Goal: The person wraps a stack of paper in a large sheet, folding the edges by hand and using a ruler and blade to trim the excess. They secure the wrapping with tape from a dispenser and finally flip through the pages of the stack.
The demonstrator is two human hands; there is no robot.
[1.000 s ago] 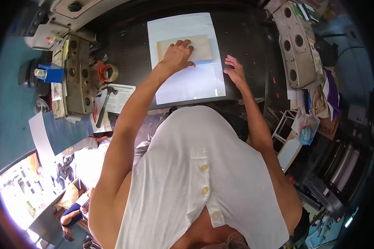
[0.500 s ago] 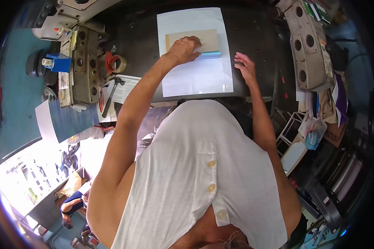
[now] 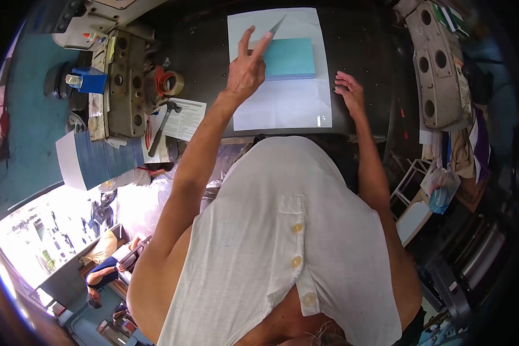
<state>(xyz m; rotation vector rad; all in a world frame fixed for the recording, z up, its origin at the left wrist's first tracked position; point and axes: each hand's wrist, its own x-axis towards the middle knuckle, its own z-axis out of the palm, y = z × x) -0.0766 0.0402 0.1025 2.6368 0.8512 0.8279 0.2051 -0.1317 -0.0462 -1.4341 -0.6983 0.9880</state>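
Observation:
A light-blue pad (image 3: 291, 57), apparently a thick stack of sheets, lies on a large white sheet (image 3: 282, 109) on the dark table. My left hand (image 3: 248, 72) is over the pad's left side, index finger and thumb spread in a V. By the thumb tip, a thin grey leaf (image 3: 277, 26) stands raised, seen almost edge-on; the thumb appears to touch it. My hand hides the pad's left edge. To the right of the white sheet, my right hand (image 3: 350, 91) hovers at the table, empty, fingers slightly bent and apart.
On the left are a tape dispenser (image 3: 168, 83), a hammer (image 3: 164, 124) on a printed paper (image 3: 185, 118), and a metal block with holes (image 3: 126, 86). A similar block (image 3: 438, 69) stands at right. Another person (image 3: 101, 277) sits at lower left.
The grey-beige leaf that lay flat over the blue pad is now raised, exposing the blue top. My left hand has turned and its fingers have spread. My right hand has barely moved.

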